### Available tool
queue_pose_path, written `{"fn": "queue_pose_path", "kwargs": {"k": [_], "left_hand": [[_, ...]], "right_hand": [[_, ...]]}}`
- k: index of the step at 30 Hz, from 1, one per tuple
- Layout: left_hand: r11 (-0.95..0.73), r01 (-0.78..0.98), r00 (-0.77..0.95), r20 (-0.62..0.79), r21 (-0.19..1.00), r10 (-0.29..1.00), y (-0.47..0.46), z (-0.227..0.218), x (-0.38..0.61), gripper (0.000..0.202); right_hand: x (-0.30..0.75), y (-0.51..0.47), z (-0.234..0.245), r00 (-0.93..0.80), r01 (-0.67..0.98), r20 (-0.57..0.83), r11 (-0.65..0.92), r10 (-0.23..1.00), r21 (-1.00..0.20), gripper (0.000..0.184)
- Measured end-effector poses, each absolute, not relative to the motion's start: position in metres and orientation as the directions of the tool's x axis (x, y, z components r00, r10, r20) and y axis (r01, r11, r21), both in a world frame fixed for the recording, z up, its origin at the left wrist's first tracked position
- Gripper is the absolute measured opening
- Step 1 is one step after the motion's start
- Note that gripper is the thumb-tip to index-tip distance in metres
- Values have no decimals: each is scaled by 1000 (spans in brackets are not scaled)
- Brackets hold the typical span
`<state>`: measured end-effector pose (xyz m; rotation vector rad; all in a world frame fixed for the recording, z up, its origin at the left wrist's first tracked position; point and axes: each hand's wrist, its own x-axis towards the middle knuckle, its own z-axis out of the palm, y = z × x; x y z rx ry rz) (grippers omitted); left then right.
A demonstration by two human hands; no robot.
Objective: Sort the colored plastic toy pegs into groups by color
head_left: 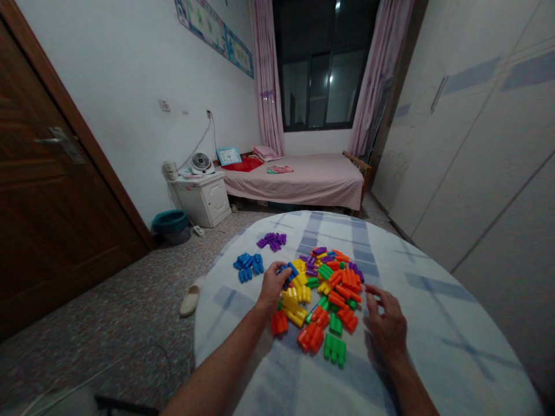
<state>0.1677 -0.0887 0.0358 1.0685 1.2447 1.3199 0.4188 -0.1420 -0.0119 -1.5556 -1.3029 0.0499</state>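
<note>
The left hand (pixel 273 287) is curled around a few blue plastic building blocks (pixel 289 273), gripping them at the edge of a mixed pile of ribbed blocks (pixel 325 289). The right hand (pixel 385 326) is relaxed and open, its fingers (pixel 372 294) spread and holding nothing, just beside the pile's right edge.

The pile lies near the middle of a round table (pixel 451 323) covered by a white cloth with a blue check, and it mixes orange, yellow, green, red and purple blocks. Toward the table's far edge sit a separate group of blue blocks (pixel 247 267) and a separate group of purple blocks (pixel 272 241). Nearer the person, a green cluster (pixel 335 349) sits at the pile's near edge.

Left of the table, a white slipper (pixel 189 301) lies on the speckled carpet, and farther off a teal bin (pixel 170 221) stands on the floor, its contents hidden. Beyond the table are a white bedside cabinet (pixel 202 199) carrying a small white fan (pixel 202 163), and a bed with a pink sheet (pixel 295 182). A wall poster (pixel 214 34) shows no writing that can be read at this size.
</note>
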Motion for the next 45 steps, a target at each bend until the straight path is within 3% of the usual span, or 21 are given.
{"fn": "queue_pose_path", "kwargs": {"k": [4, 7, 10, 14, 16, 19, 22, 25, 31, 38, 45], "left_hand": [[-72, -76, 104, 80, 994, 991, -96, 43, 221, 26], [-120, -39, 179, 125, 992, 976, -101, 43, 241, 20], [-99, -39, 207, 105, 994, 973, -106, 38, 246, 20], [-37, -101, 229, 59, 994, 972, -107, 33, 235, 26], [9, -160, 166, 18, 987, 986, -102, 34, 220, 31], [-44, -172, -97, 28, 984, 995, -89, 39, 178, 38], [-142, 109, -378, 173, 984, 910, -73, 38, 118, 37], [-95, 380, -574, 315, 920, 756, -58, 25, 62, 29], [44, 446, -622, 274, 894, 734, -42, -16, 34, 28], [-117, 404, -439, 305, 907, 845, -40, -28, 64, 35], [-31, 505, -589, 371, 863, 718, -53, -20, 61, 37]], "right_hand": [[393, -151, -3, 280, 603, 534, 286, 798, -744, 36], [382, -150, -9, 204, 550, 493, 317, 846, -773, 45], [379, -147, -13, 174, 539, 431, 281, 886, -794, 50], [379, -147, -10, 135, 538, 399, 271, 907, -798, 44], [382, -148, -5, 170, 535, 424, 278, 890, -798, 43], [394, -148, 1, 332, 526, 430, 214, 839, -823, 43], [406, -147, 2, 456, 505, 385, 123, 802, -855, 46], [408, -145, -3, 453, 507, 359, 95, 816, -857, 50], [409, -140, -20, 450, 612, 366, 17, 815, -791, 52], [424, -138, -30, 314, 710, 389, 58, 866, -702, 41], [426, -136, -28, 515, 628, 365, -52, 775, -777, 51]]}}
